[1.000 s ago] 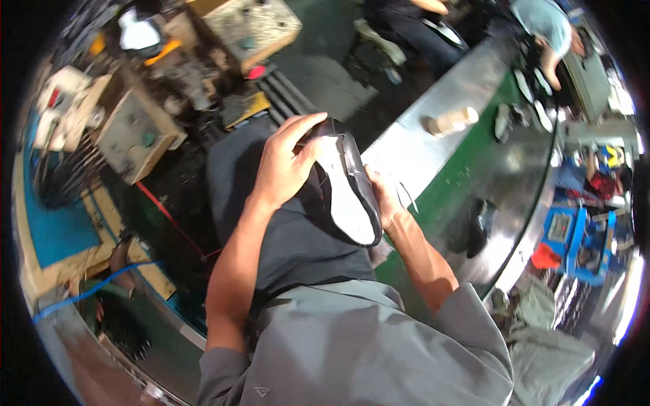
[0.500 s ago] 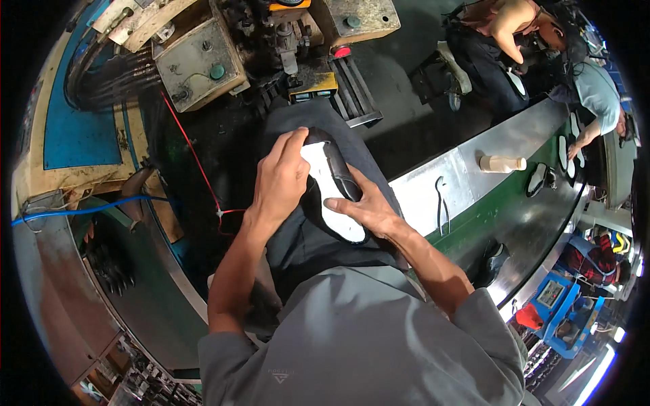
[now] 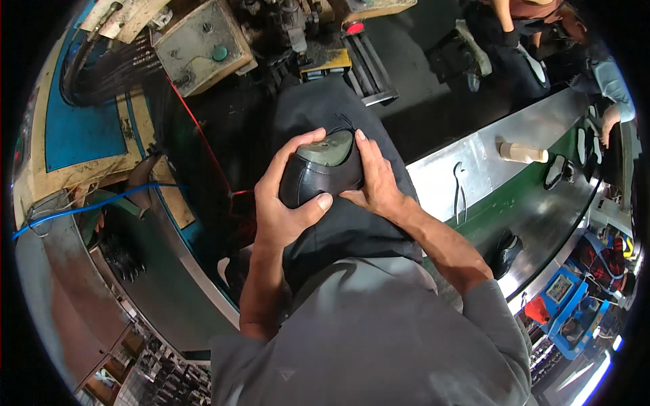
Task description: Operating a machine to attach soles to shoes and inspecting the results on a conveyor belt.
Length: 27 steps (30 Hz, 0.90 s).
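Over my lap I hold a black leather shoe upper (image 3: 306,183) between both hands, its heel end toward me. A greenish-grey shoe last (image 3: 329,150) fills its opening, and dark lace ends stick out at the far side. My left hand (image 3: 283,196) wraps the left side, with the thumb across the back of the heel. On the other side my right hand (image 3: 378,177) presses its fingers along the edge of the opening, the thumb near the heel. The sole faces down and is hidden.
To the right runs a metal-edged bench (image 3: 440,179) with a green belt (image 3: 489,201), carrying pincers (image 3: 460,193), a pale bottle (image 3: 523,153) and several shoes. Machinery with a control box (image 3: 203,51) stands ahead. Two people work at the far right. A blue hose (image 3: 101,203) crosses at left.
The shoe has been turned over: its white underside faced up before, and now the last and opening face up. Both hands have shifted their grip around the heel. The view has moved slightly.
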Motion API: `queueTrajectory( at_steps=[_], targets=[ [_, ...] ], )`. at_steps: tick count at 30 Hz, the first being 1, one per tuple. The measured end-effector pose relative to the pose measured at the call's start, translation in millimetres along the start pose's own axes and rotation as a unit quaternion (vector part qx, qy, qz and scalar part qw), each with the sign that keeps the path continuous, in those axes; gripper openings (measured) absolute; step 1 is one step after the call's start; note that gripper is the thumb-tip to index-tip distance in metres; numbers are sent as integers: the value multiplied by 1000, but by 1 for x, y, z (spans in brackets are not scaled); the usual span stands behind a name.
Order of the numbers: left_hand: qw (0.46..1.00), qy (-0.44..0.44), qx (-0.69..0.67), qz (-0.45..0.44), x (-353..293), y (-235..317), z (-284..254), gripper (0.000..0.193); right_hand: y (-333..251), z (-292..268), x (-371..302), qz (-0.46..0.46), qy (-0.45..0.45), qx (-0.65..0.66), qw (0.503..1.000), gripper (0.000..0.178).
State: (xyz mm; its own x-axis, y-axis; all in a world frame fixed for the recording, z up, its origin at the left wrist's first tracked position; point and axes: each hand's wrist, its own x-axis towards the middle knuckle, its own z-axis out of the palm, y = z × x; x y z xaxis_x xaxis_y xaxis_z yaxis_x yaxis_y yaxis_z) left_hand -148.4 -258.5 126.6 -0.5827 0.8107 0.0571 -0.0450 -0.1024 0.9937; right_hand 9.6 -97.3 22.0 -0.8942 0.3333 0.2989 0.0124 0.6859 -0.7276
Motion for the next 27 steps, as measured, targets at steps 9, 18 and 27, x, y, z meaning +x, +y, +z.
queueTrajectory(
  at_steps=[9,18,27],
  targets=[
    [994,67,-76,-28,2,3,-9,92,-23,-29,41,90,-143,48,984,131],
    [925,232,-64,-295,27,-71,-71,51,-63,-29,54,-22,-266,-120,956,95],
    [922,313,166,-158,29,-135,-94,32,-60,4,57,-104,-264,-225,932,77]
  ],
)
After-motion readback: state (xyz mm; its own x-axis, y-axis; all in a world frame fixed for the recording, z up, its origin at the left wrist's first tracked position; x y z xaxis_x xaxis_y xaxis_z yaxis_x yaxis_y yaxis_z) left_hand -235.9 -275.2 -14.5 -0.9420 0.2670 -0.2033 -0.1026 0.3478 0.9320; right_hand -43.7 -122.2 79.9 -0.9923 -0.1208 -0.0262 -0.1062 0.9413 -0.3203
